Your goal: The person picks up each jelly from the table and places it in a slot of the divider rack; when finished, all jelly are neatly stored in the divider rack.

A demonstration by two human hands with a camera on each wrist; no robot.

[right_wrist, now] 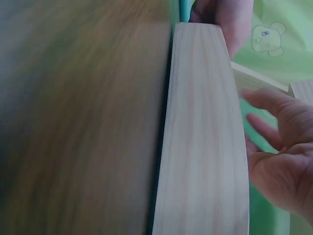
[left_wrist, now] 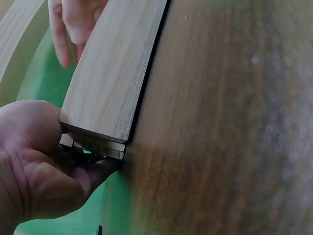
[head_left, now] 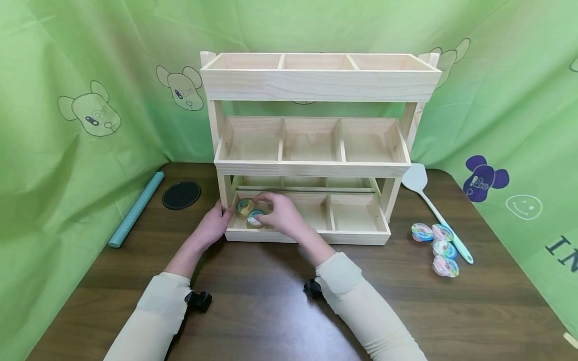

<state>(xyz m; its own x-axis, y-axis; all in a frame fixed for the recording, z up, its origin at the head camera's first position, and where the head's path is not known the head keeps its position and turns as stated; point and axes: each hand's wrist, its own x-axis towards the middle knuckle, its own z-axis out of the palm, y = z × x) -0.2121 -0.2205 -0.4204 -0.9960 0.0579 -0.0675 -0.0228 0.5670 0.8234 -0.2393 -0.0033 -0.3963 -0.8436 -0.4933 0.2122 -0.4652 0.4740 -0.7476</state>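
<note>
A three-tier wooden shelf (head_left: 311,86) stands on the table. My left hand (head_left: 215,224) holds the left end of its bottom tray (head_left: 361,238); in the left wrist view its thumb and fingers lie around the tray's end. My right hand (head_left: 284,215) reaches over the tray's front into the left compartment. Two small round colourful packs lie there, a yellowish one (head_left: 245,206) and a blue-and-white one (head_left: 254,218) right at the thumb. In the right wrist view the right hand's fingers (right_wrist: 266,100) are loosely spread, their tips partly hidden behind the front board.
Right of the shelf lie several pastel swirl packs (head_left: 445,266) beside a pale blue spatula (head_left: 440,215). To the left are a light blue roll (head_left: 137,209) and a black round disc (head_left: 181,195). A green printed cloth (head_left: 113,45) hangs behind and at both sides.
</note>
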